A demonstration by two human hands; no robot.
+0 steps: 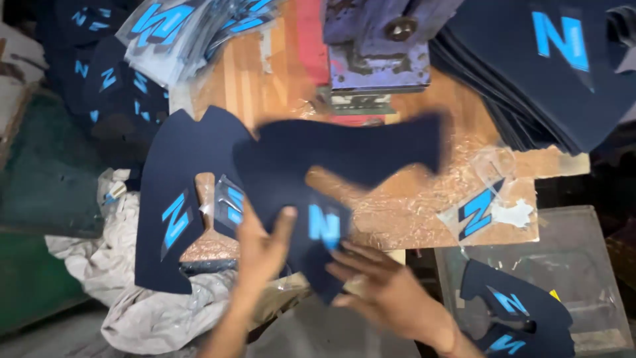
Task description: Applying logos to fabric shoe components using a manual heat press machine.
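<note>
Hands, left hand (pixel 262 248) and right hand (pixel 384 292), gripping navy cutout (pixel 331 166) (blurred), clear bin (pixel 596 265) holding similar pieces (pixel 513 308)

Labels observed: light-blue logo patches on dark navy cut pieces.

One blue patch (pixel 324 226) sits on the navy piece (pixel 331 166) held at centre, blurred.

A second patch (pixel 175 218), slanted, is on the navy piece (pixel 173 199) lying at left.

A third logo label (pixel 478 212), blue with a dark edge, lies loose on the wooden table (pixel 278 79) at right, on a clear film scrap.

A stack of clear-backed labels (pixel 179 26), blue on pale film, is at top left.

A large blue patch (pixel 562 38) marks the navy stack at top right.

Two more (pixel 509 303) show at bottom right in the tray.

No screens or signs in view.
</note>
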